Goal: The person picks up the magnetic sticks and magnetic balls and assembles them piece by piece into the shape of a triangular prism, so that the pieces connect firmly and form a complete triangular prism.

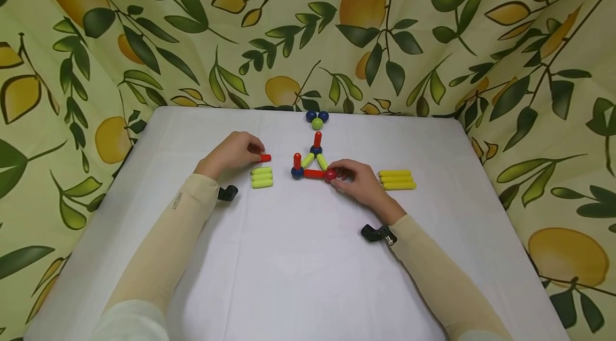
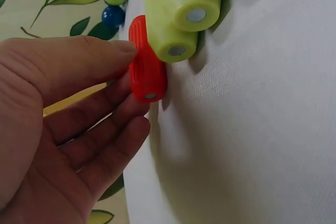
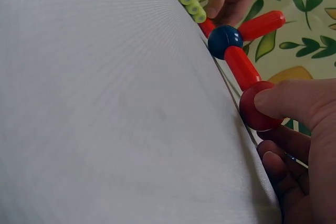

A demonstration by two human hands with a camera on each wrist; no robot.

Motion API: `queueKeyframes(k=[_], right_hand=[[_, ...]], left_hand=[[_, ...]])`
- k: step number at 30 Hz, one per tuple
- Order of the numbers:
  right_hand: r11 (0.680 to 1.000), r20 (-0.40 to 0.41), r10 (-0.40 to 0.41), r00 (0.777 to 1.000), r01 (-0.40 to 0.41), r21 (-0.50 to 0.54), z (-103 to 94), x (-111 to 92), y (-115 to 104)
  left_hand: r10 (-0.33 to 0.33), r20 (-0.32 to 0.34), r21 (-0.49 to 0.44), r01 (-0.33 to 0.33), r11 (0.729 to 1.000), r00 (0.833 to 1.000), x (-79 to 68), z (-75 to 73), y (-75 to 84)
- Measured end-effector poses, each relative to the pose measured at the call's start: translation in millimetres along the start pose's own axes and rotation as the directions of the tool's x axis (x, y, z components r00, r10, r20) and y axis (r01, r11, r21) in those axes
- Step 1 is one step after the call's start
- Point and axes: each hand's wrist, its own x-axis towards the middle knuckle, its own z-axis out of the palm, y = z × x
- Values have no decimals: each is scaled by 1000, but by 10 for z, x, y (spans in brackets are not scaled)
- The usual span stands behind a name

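My left hand (image 1: 234,151) pinches a short red magnetic rod (image 2: 147,69) between thumb and fingers, low at the table. Right beside that rod lie several light green rods (image 1: 262,177) in a row. With thumb and fingers my right hand (image 1: 358,180) holds the red ball (image 3: 257,106) at the right corner of a triangle. Its front side is a red rod (image 1: 314,174), its other sides are green rods (image 1: 322,161). Blue balls (image 1: 297,172) form the left and back corners, each with a red rod (image 1: 317,139) standing upright on it.
Behind the triangle, two blue balls and a green ball (image 1: 317,123) sit together near the table's back edge. Several yellow rods (image 1: 397,180) lie side by side to the right of my right hand. A leaf-and-fruit patterned curtain (image 1: 308,36) surrounds the white-covered table (image 1: 289,277).
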Motion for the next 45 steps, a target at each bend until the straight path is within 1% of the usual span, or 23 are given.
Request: queueKeyframes(k=[3, 6, 9, 11, 13, 15, 17, 19, 21, 22, 24, 27, 31, 33, 37, 39, 41, 45], right_hand=[[1000, -9, 1, 1000, -1, 1, -11, 8, -7], [1000, -3, 6, 1000, -6, 9, -2, 5, -8], [1000, -1, 11, 1000, -11, 16, 19, -1, -2], [1000, -2, 15, 1000, -15, 9, 28, -3, 8], [1000, -8, 15, 1000, -15, 0, 24, 1, 6], [1000, -11, 13, 1000, -14, -9, 13, 6, -4], [1000, -14, 14, 1000, -14, -14, 2, 8, -19], [1000, -18, 14, 1000, -15, -12, -6, 6, -32], [1000, -18, 15, 1000, -15, -14, -9, 4, -33], [1000, -19, 17, 1000, -17, -16, -9, 3, -31], [1000, -21, 19, 1000, -19, -18, -6, 5, -20], [1000, -20, 14, 1000, -15, -16, -4, 11, -7], [1000, -30, 10, 1000, -10, -19, -19, 7, 2], [1000, -34, 16, 999, -17, -19, -27, -4, -2], [1000, -31, 14, 999, -14, 0, -30, -15, -22], [1000, -32, 7, 999, -7, 5, -27, -12, -31], [1000, -39, -1, 999, 2, 8, -23, -5, -35], [1000, -41, 6, 999, -6, -1, -15, 8, -39]], left_hand=[[21, 19, 25, -21, 999, 1000, 39, 12, 0], [26, 32, 48, -27, 998, 999, 60, 31, -7], [23, 8, 9, -23, 1000, 1000, 43, 36, 12], [27, -22, -44, -28, 999, 999, 22, 16, 75], [51, -69, -115, -59, 992, 996, 7, -20, 183], [89, -119, -186, -110, 976, 989, -1, -68, 330], [134, -168, -246, -173, 954, 977, -2, -108, 501], [179, -206, -301, -236, 924, 962, 10, -130, 670], [217, -222, -337, -284, 898, 951, 34, -122, 845], [235, -220, -341, -301, 891, 947, 50, -106, 927], [269, -197, -329, -322, 888, 943, 91, -54, 1080], [308, -143, -268, -336, 903, 941, 155, 50, 1285], [345, -89, -171, -355, 919, 934, 251, 208, 1475], [348, -65, -121, -354, 927, 935, 299, 294, 1528], [311, -15, -27, -311, 950, 950, 366, 452, 1582], [292, 7, 14, -292, 956, 956, 387, 512, 1598], [280, 19, 55, -281, 958, 960, 404, 554, 1606], [251, 41, 90, -254, 963, 967, 431, 599, 1611]])
